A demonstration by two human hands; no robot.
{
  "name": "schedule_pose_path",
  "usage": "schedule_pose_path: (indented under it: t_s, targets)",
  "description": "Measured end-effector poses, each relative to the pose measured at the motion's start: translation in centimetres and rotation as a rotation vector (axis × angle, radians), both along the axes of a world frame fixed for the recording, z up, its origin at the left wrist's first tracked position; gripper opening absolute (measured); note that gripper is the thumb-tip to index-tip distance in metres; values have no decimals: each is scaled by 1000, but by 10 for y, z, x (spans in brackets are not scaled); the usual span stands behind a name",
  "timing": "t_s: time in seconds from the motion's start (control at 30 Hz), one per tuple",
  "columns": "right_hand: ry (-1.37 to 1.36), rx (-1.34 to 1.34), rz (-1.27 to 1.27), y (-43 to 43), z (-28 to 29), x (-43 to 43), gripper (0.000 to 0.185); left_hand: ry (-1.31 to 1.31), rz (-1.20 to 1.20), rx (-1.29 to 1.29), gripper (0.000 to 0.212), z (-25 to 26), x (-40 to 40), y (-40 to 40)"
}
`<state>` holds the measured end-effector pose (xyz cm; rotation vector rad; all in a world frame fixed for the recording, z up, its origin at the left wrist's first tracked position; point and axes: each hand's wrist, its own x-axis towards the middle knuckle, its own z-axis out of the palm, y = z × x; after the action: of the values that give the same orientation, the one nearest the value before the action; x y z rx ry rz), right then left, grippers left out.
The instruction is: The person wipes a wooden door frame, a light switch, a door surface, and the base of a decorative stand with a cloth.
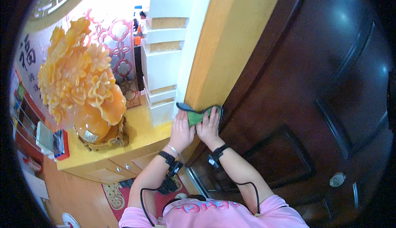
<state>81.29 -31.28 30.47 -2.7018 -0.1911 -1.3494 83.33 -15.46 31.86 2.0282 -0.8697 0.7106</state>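
Note:
A green cloth with a dark edge [195, 118] lies spread against the yellow wooden door frame [216, 54], at the picture's middle. Both hands press on it side by side. My left hand [182, 130] rests on its left part, fingers pointing up the frame, with a bracelet and a black strap at the wrist. My right hand [210, 127] lies flat on its right part, fingers a little spread, a black strap at that wrist too. The thumbs are close together. Whether the fingers grip the cloth's edges is hidden.
Left of the frame stands a white slatted panel [161, 70]. An orange flower carving [89, 85] sits on a yellow wooden cabinet [144, 140], beside a red-edged box [61, 144]. A dark panelled door [297, 104] fills the right. Below are a red patterned mat [116, 197] and dark shoes [168, 185].

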Motion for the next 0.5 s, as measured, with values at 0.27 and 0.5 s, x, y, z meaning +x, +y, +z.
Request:
schedule_pose_path:
  t_s: [0.27,0.5]
  targets:
    - [500,-91,-7,-5,-50,-45,67,417,-38,-176,69,-33,-24,-9]
    - [-133,-120,64,-13,50,8,78,24,59,-467,69,36,1,-48]
